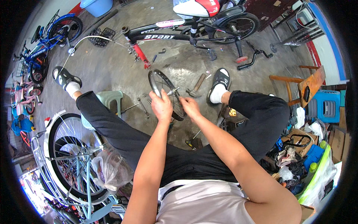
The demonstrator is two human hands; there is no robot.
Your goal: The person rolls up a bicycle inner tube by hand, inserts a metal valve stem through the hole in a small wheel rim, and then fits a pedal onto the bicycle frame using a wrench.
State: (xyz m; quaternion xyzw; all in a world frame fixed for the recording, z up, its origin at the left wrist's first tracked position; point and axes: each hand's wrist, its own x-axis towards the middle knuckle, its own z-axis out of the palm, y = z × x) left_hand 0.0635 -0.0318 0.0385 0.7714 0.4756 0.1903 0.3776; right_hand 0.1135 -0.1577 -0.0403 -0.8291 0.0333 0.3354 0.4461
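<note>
A small bicycle wheel (152,80) with a black tyre and a silver hub (173,90) is tilted up between my knees. My left hand (162,106) is closed round its near left side, thumb up beside the spokes. On the opposite side, my right hand (190,108) has its fingers curled against the rim; the exact grip is partly hidden. Beyond the wheel stands a black child's bike frame (158,37), its red fork (141,55) bearing no wheel. A hammer (196,85) lies on the floor right of the wheel.
Wrenches (143,108) lie left of the wheel, near a pale green stool (112,98). A crank arm (255,56) lies by the bike. A larger bicycle wheel (56,149) stands at my left. A wooden stool (312,85) and cluttered boxes (302,141) are at my right.
</note>
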